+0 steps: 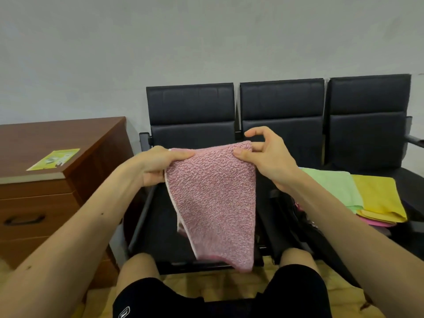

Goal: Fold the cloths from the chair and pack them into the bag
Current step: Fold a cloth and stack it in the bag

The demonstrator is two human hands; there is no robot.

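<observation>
**Item 1: pink cloth** (213,198). Terry texture with a pale edge binding. It is held in the air in front of the left seat of the chair (190,106), a row of three black padded seats against the far wall. The top edge runs left to right between the hands. The body hangs straight down and narrows towards the bottom, so the long axis is vertical. The lower end hangs near the person's knees.

**Item 2: left hand** (158,167). It grips the cloth's top left corner with the fingers curled round the fabric.

**Item 3: right hand** (266,157). It pinches the top right corner between thumb and one finger, with the other fingers lifted clear. The two hands are level and near each other, and neither is closer to the cloth.

**Item 4: stack on the right seat.** A green cloth (332,187) and a yellow cloth (378,196) lie flat on top, with pink-toned cloths (376,222) beneath. The stack is to the right of the hands, on the right hand's side.

**Item 5: dark bag** (284,210). It appears to be on the middle seat, largely hidden under the right forearm, and its opening cannot be made out.

**Item 6: wooden drawer unit** (46,203). It stands on the left with a green-covered book (54,159) on top.

**Note.** The fold is judged to be in progress. The next fold probably turns on the hanging length, with the lower end brought up to the edge the hands hold.
</observation>
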